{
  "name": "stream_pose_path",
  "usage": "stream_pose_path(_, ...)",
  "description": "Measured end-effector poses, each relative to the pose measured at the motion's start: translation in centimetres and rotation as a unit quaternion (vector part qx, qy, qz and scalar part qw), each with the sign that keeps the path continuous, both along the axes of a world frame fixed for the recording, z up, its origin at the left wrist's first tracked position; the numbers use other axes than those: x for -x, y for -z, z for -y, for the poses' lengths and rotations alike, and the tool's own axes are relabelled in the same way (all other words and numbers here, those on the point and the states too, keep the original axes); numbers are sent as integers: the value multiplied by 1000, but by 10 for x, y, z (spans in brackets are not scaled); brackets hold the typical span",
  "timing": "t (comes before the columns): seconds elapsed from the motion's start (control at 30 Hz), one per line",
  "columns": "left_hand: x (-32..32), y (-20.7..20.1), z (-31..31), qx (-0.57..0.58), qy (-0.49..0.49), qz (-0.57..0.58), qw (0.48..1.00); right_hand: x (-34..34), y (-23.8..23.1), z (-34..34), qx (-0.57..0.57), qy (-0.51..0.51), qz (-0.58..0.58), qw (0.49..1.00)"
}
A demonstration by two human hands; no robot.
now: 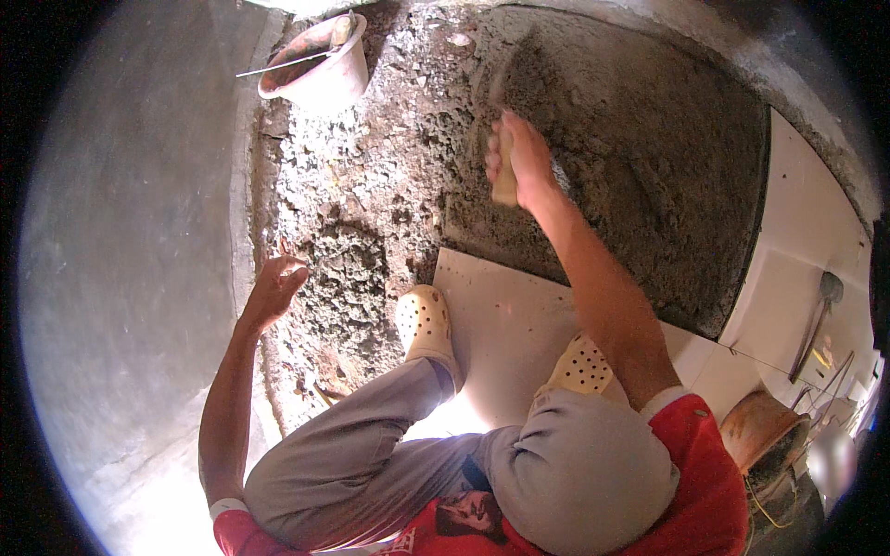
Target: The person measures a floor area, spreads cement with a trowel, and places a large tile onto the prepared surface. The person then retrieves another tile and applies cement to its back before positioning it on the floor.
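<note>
wooden trowel handle [505,171] inside right grip [521,159]

Light: warm, strong; you get blown-out glare on the white tile [501,324] by your knees. Right hand [524,157] motion-blurred. Heavy fisheye bend, black vignette at rim; right edge soft.

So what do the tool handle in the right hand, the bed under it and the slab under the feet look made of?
The handle in the right hand looks like pale, unpainted wood, smooth and matte. The bed looks like damp mortar or sand-cement: grey-brown, grainy, scraped flat. The slab is probably a ceramic or porcelain tile: off-white, thin, straight-edged, with a slight sheen.
</note>
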State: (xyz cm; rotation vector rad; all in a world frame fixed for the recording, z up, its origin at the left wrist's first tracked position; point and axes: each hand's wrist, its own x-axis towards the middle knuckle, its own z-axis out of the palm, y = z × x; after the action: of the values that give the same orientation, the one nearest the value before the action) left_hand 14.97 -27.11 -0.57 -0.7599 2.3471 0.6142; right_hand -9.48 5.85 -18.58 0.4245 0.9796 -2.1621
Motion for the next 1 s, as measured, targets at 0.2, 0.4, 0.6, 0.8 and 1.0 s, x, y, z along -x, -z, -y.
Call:
stream_pose_path(0.2,0,4,-2,-17,12,-78,997,80,12,35,-7,-10,-59,998)
stream_pose_path(0.4,-17,6,7,7,16,-80,997,29,-7,20,-11,85,16,996)
stream_pose_path(0.6,-15,6,10,-27,-19,-49,998,79,-3,33,64,102,16,993)
stream_pose_path(0.8,6,9,3,15,68,-83,994,-30,-22,-17,-22,153,129,979)
stream_pose_path(1.0,14,12,2,8,74,-78,994,-103,-52,-69,-125,61,127,982)
